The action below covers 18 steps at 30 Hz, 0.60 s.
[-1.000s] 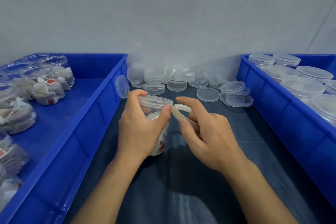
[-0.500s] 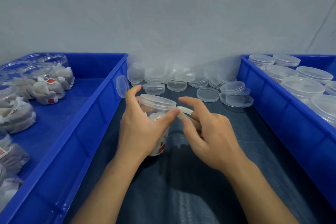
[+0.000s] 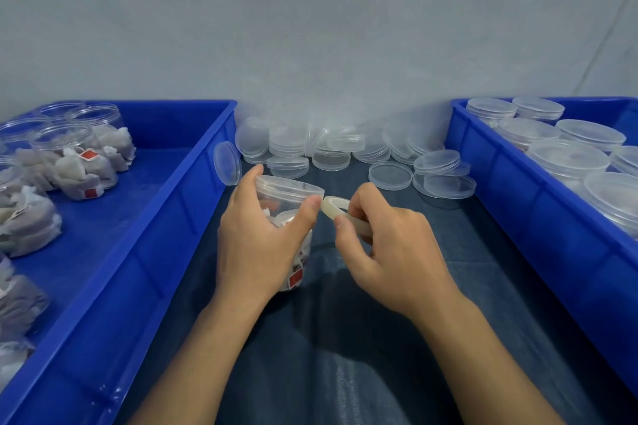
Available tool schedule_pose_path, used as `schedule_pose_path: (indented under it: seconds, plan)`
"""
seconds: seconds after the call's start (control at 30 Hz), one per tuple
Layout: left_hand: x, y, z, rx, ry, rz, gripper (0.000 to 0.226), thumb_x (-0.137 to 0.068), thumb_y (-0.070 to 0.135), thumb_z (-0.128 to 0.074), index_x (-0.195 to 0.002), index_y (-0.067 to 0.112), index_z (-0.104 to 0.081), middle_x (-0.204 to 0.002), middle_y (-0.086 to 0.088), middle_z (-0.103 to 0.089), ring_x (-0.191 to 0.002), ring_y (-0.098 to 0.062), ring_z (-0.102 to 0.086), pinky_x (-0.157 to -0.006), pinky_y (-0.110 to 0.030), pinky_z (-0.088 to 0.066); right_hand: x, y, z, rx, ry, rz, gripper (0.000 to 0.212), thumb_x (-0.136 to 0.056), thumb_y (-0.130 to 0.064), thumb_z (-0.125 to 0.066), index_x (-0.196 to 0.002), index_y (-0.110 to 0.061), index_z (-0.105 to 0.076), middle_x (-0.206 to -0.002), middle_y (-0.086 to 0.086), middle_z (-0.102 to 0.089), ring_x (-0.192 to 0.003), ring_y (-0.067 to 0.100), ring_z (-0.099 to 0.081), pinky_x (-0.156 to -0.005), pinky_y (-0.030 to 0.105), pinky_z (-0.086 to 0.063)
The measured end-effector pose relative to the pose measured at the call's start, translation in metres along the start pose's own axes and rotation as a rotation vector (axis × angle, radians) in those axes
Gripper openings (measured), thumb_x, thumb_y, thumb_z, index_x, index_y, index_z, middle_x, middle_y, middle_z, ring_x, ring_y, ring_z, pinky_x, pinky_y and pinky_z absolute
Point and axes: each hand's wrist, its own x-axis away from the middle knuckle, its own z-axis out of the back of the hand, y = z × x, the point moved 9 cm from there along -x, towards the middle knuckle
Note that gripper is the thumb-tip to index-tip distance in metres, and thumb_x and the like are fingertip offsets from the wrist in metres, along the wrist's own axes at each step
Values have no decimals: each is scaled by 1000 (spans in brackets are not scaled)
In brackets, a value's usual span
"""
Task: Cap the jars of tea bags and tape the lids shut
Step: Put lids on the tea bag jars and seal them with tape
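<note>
Left hand (image 3: 257,245) wrapped round a capped jar (image 3: 288,197) of tea bags, thumb tip pressed against the lid's right edge, index finger curled over the far rim. Jar upright on the dark cloth (image 3: 345,355), mid-table, between the two hands and mostly hidden behind the left palm; red tag visible low on its side.

Right hand (image 3: 390,252) just right of the jar, pinching a tape roll (image 3: 336,209) between thumb and forefinger, remaining fingers curled under. Roll tilted, its near end touching or almost touching the left thumb tip at the lid's edge; can't tell whether a strip of tape already sticks to the lid.

Behind the hands, against the wall, loose lids (image 3: 331,155) piled and stacked; one lid (image 3: 227,163) leaning on edge against the left bin (image 3: 165,217), just beyond the left fingers.

Left bin holding uncapped jars (image 3: 79,162) with tea bags, well apart from the held jar. Right bin (image 3: 538,203) filled with capped jars (image 3: 566,159), only the tops visible.
</note>
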Motion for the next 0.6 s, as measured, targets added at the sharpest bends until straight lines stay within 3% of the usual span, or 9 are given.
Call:
schedule_pose_path:
  seconds: [0.13, 0.33, 0.47, 0.6]
  plan:
    - [0, 0, 0, 32, -12, 12, 101, -71, 84, -59, -155, 31, -43, -139, 10, -64, -120, -5, -62, -84, -9, -43, 0, 1, -1, 12, 1, -4, 20, -98, -41, -48, -89, -26, -38, -55, -13, -38, -47, 20, -43, -49, 36, -33]
    - [-2, 2, -1, 46, -56, -18, 90, -72, 82, -62, -150, 42, -41, -133, 19, -64, -115, 9, -60, -80, -3, -44, 1, 6, 0, -9, 8, -11, 20, -97, -43, -47, -89, -26, -39, -55, -11, -43, -49, 20, -44, -50, 37, -38]
    - [-1, 2, -1, 31, -74, -24, 100, -66, 85, -71, -152, 46, -36, -137, 23, -60, -121, 7, -57, -93, -18, -47, 2, 6, -2, -30, -10, 2, 20, -99, -41, -50, -89, -26, -40, -56, -9, -46, -49, 21, -46, -50, 39, -40]
    - [-2, 2, 0, -4, -44, -14, 96, -59, 87, -71, -141, 46, -42, -120, 27, -61, -110, 8, -60, -86, -19, -50, 2, 5, -3, -46, -35, 4, 24, -101, -44, -51, -88, -26, -40, -56, -7, -48, -50, 22, -47, -52, 41, -43]
